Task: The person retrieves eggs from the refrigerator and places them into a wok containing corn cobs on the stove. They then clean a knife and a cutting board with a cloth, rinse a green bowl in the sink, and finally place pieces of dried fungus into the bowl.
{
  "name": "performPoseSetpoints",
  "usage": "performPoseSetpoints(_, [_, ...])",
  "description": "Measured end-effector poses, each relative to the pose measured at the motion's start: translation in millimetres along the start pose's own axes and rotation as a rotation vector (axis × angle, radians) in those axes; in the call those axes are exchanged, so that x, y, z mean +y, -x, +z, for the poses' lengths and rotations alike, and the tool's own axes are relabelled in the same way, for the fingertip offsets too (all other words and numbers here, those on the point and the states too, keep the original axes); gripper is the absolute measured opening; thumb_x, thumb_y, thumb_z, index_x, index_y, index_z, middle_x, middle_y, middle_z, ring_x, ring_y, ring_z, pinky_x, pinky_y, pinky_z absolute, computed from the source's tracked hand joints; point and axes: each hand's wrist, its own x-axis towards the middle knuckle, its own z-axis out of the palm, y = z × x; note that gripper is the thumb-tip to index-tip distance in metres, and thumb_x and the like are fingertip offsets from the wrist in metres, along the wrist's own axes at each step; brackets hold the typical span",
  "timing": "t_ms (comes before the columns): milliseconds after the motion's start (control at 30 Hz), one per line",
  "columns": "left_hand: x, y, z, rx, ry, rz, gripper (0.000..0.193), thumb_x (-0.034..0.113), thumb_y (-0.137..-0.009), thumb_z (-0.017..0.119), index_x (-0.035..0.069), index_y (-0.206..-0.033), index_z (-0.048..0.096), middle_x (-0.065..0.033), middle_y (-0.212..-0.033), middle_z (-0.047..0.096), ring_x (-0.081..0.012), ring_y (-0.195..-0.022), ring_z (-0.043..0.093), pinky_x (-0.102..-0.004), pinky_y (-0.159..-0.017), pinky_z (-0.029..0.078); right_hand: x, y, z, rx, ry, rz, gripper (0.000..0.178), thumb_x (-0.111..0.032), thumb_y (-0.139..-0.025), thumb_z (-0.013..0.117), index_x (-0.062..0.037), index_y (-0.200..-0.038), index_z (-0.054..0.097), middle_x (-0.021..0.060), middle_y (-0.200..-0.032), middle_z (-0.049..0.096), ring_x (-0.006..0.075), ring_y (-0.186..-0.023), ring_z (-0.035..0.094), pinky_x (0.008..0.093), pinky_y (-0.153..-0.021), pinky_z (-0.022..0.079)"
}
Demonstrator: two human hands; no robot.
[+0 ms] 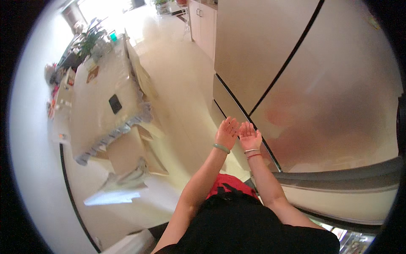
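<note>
Both my hands are held out side by side in front of me, palms up. My left hand [227, 132] has its fingers stretched out and holds nothing; a pale green bangle [221, 148] circles that wrist. Just beside it, my right hand [251, 137] is also open, palm bare, with a light bracelet and a red cord [254, 155] on the wrist. Small dark specks show near the left fingers, too small to make out. Closest to my hands is the large, glossy, pale refrigerator [258, 51], whose dark door seams run behind the right fingers.
A cloth-covered table [101, 122] stands at the left, bearing a dark phone [115, 104] and a plant [89, 42]. A chair [127, 152] is by its near end. At the lower right, a thick door edge [338, 199] juts out near my right arm. White cabinets [203, 25] stand farther off.
</note>
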Motion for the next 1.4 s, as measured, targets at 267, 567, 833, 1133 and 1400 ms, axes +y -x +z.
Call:
performPoseSetpoints(267, [36.6, -77.0, 6.5, 0.124, -0.198, -0.223, 0.053, 0.037, -0.1, 0.039, 0.011, -0.146, 0.029, -0.0102, -0.149, 0.034, -0.0271, -0.136, 0.033, -0.0415, -0.11, 0.03, 9.8, -46.5, -11.8, 0.198, -0.178, -0.21, 0.034, -0.025, -0.089, 0.045, 0.0028, -0.104, 0.055, 0.0169, -0.113, 0.059, 0.0355, -0.104, 0.059, 0.0492, -0.091, 0.051])
performPoseSetpoints(567, [14.8, -161.7, 34.5, 0.176, -0.196, -0.445, 0.063, 0.045, -0.099, 0.039, 0.008, -0.148, 0.023, -0.0128, -0.151, 0.027, -0.0273, -0.138, 0.029, -0.0413, -0.113, 0.023, 5.1, -85.7, 3.9, 0.035, -0.283, -0.456, 0.027, -0.018, -0.085, 0.043, -0.0116, -0.059, 0.037, 0.0073, -0.075, 0.055, 0.0261, -0.088, 0.056, 0.0365, -0.083, 0.047])
performPoseSetpoints(833, [5.2, -193.6, 29.6, 0.274, -0.287, -0.522, 0.072, 0.062, -0.095, 0.027, 0.011, -0.146, 0.029, -0.0074, -0.153, 0.025, -0.0239, -0.14, 0.025, -0.0401, -0.111, 0.021, 13.3, -86.3, 23.4, 0.219, -0.379, -0.571, 0.018, -0.017, -0.073, 0.049, -0.011, -0.06, 0.038, 0.0063, -0.067, 0.045, 0.0254, -0.075, 0.049, 0.0445, -0.087, 0.044])
performPoseSetpoints(1133, [-0.5, -213.5, 24.4, 0.25, -0.107, -0.588, 0.09, 0.077, -0.084, 0.026, 0.009, -0.142, 0.035, -0.0033, -0.151, 0.031, -0.0204, -0.141, 0.022, -0.0458, -0.113, 0.006, 13.5, -95.6, -4.3, 0.148, -0.385, -0.584, 0.014, -0.015, -0.07, 0.05, -0.0099, -0.062, 0.04, 0.0085, -0.078, 0.051, 0.0269, -0.083, 0.05, 0.0467, -0.094, 0.043])
performPoseSetpoints(1400, [-0.5, -217.3, 9.1, 0.142, -0.127, -0.563, 0.1, 0.082, -0.079, 0.031, 0.007, -0.145, 0.028, -0.0053, -0.153, 0.022, -0.0241, -0.142, 0.017, -0.0496, -0.114, 0.008, 16.8, -88.2, -13.3, 0.121, -0.351, -0.58, 0.014, -0.014, -0.073, 0.05, -0.008, -0.065, 0.04, 0.0096, -0.08, 0.05, 0.0306, -0.089, 0.052, 0.0481, -0.098, 0.042])
